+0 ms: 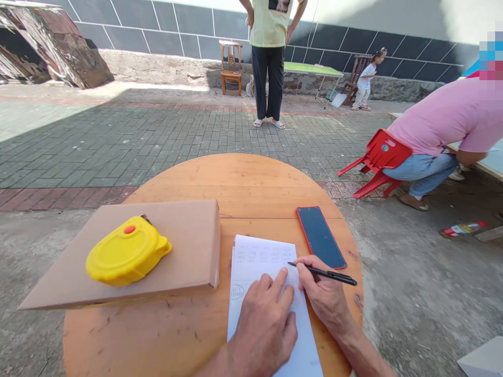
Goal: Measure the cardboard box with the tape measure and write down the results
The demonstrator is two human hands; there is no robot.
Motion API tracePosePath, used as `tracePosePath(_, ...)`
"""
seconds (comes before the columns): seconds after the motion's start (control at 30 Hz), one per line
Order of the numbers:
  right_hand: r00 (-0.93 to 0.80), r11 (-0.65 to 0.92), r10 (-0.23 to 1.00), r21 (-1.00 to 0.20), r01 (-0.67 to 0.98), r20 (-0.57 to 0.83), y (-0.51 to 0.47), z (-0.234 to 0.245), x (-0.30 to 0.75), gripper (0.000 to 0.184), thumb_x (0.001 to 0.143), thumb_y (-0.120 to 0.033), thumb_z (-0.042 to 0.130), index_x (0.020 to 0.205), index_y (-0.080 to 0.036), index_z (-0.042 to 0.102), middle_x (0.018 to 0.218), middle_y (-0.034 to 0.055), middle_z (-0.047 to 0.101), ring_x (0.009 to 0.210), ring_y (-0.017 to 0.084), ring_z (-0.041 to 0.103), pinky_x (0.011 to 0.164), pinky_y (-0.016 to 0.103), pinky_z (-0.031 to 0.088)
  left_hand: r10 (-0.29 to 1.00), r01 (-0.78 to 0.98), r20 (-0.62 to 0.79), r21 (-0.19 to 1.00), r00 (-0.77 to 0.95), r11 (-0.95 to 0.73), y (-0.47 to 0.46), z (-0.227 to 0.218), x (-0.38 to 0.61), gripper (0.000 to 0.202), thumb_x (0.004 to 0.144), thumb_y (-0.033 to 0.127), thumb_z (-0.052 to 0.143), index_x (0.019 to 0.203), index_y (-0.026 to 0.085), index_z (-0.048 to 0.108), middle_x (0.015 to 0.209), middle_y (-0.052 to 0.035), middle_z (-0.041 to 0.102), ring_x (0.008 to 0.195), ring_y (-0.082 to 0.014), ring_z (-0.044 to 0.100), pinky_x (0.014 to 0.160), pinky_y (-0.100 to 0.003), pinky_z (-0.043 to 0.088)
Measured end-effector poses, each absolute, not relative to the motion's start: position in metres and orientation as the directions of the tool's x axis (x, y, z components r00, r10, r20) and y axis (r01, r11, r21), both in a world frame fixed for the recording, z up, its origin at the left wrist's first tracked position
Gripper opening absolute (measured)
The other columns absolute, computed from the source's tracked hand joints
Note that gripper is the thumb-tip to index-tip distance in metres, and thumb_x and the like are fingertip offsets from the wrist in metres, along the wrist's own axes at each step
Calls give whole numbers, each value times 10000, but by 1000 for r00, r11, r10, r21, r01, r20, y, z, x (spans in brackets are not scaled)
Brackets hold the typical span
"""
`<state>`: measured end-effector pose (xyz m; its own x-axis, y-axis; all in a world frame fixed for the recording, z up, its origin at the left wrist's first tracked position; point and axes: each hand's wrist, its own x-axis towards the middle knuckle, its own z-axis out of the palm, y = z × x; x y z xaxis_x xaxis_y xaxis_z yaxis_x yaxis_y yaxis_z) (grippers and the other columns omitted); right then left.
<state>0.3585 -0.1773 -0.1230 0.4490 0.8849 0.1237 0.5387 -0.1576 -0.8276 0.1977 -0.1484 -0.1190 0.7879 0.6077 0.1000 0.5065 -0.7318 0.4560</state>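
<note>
White paper sheets (271,298) lie on the round wooden table (251,180), with rows of small handwriting near the top and a circled note at the left. My left hand (267,319) rests flat on the paper, its fingers spread and the index finger pointing just below the written rows. In my right hand (324,290) a black pen (334,275) is pinched, its tip at the right end of the lowest row. Beyond that hand lies a red-edged smartphone (321,235), screen dark. To the left, a yellow tape measure (126,254) with a red button sits on a cardboard box (188,230).
Across the paving stands a person in a yellow shirt (269,26). A child (365,81) is near a green folding table (310,69). At right, a person in pink (444,115) sits on a red plastic chair (387,152); a bottle (463,229) lies on the ground.
</note>
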Motion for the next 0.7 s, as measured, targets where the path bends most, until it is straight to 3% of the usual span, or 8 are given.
tracePosePath(0.7, 447, -171, 889, -830, 530, 102, -178, -125, 359, 220, 893, -350, 514, 818, -199, 655, 596, -2, 615, 536, 161, 580, 515, 257, 459, 604, 506, 90, 455, 792, -733, -149, -119, 198, 272, 806, 185, 506, 1063, 204, 594, 1439, -42, 483, 1007, -276, 504, 847, -472, 513)
